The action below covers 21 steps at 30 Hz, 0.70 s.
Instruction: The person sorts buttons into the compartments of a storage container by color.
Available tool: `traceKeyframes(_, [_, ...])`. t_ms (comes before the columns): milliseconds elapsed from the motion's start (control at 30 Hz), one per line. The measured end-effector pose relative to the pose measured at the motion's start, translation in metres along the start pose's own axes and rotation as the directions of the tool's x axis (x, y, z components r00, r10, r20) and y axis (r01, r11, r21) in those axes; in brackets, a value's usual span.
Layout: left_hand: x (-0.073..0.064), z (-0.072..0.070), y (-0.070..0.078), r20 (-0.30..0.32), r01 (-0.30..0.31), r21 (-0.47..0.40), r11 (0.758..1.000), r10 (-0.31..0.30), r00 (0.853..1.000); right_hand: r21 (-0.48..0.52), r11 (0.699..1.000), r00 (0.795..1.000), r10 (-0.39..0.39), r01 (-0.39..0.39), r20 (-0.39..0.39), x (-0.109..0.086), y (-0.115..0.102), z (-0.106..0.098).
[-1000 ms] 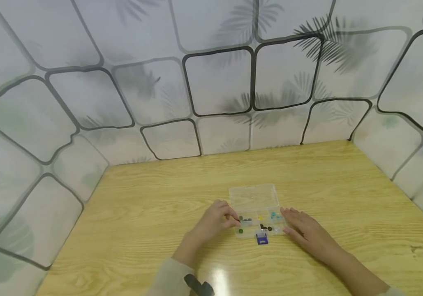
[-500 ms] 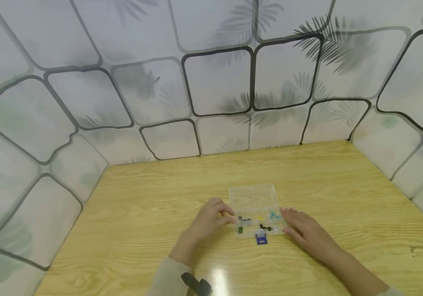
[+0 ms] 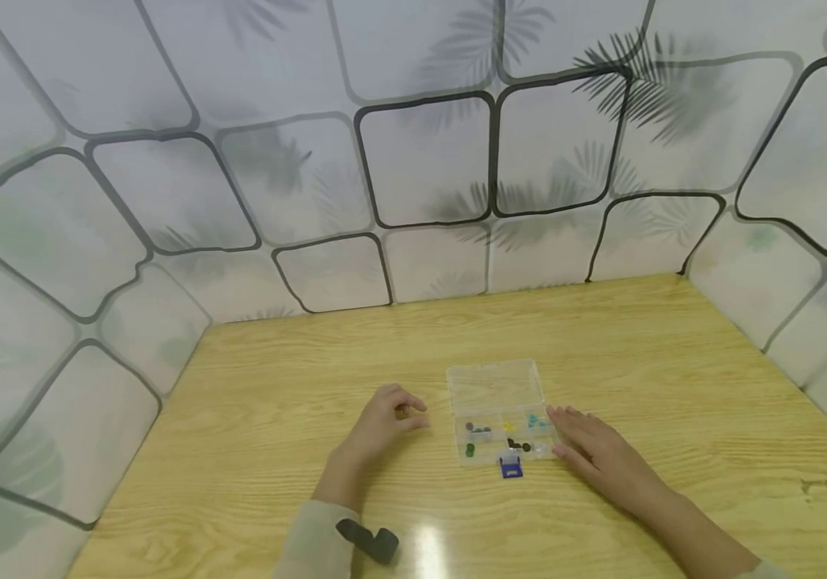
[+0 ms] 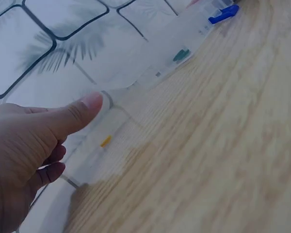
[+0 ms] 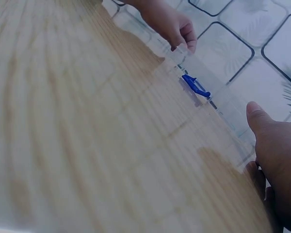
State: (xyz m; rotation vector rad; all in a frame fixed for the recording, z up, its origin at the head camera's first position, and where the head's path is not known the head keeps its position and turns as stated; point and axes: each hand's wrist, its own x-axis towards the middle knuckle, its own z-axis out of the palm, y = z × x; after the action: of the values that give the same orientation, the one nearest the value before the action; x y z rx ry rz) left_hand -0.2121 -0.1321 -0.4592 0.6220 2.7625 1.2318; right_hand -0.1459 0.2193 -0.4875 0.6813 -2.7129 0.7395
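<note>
A clear plastic compartment box [image 3: 485,456] lies on the table with its lid [image 3: 496,386] folded back. In its compartments are small grey pieces [image 3: 469,427], yellow pieces [image 3: 508,426], light blue pieces [image 3: 533,420], black pieces [image 3: 526,447] and green pieces [image 3: 470,450]. A blue latch [image 3: 510,466] sticks out at the front; the right wrist view shows the same latch [image 5: 196,87]. To the left of the box, my left hand [image 3: 384,420] hovers with bent fingers and the thumb apart, nothing seen between them. My right hand [image 3: 601,450] rests against the box's right edge, fingers extended.
The wooden table [image 3: 297,362] meets a patterned wall covering [image 3: 435,257] at the back and both sides. A small orange thing [image 4: 105,141] shows beyond the left thumb; its kind is unclear.
My left hand has drawn away from the box's left compartments toward the left. Another green piece now shows in the front left compartment. My right hand has stayed in place.
</note>
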Motion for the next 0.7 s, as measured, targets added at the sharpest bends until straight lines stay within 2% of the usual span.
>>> traceKeyframes(267, [-0.002, 0.000, -0.008, 0.006, 0.004, 0.048, 0.999, -0.005, 1.000, -0.001, 1.000, 1.000, 0.018, -0.018, 0.026, 0.000, 0.000, 0.000])
traceKeyframes(500, [-0.004, 0.001, -0.012, 0.004, -0.015, 0.061, 0.998, 0.014, 1.000, 0.002, 1.000, 1.000, 0.007, -0.007, 0.013, 0.001, -0.001, 0.000])
traceKeyframes(700, [-0.003, 0.003, -0.010, 0.029, -0.045, 0.146, 0.988, 0.041, 0.999, 0.010, 1.000, 1.000, 0.000, 0.000, 0.009, 0.001, 0.000, 0.000])
